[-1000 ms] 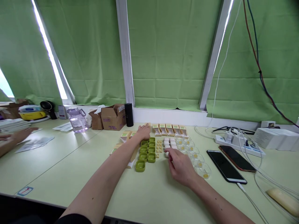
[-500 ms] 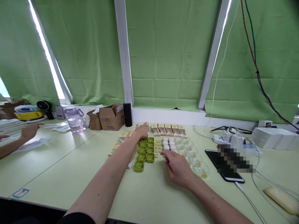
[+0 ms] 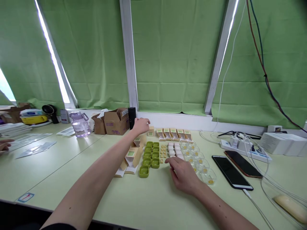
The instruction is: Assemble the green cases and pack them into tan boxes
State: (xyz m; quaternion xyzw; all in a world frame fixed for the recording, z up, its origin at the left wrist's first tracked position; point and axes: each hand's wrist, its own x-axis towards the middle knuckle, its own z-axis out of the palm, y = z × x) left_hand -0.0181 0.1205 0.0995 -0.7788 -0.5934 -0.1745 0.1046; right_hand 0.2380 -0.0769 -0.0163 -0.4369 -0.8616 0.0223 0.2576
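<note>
The left arm (image 3: 96, 182) could be knocking the open boxes (image 3: 137, 155), left of middle, by dipping, and is hiding some. The left hand (image 3: 141, 126), middle, is hanging loosely bent, showing nothing held. The right hand (image 3: 183, 174), lower middle, is hanging half curled; I can't tell if its palm is hiding anything. Tiny yellow bits (image 3: 161, 156), middle, are looking blurry.

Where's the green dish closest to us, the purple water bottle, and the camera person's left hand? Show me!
green dish (image 3: 144, 171): head view, on its inside bottom
water bottle (image 3: 81, 127): head view, on its see-through body
left hand (image 3: 141, 125): head view, on its back
</note>
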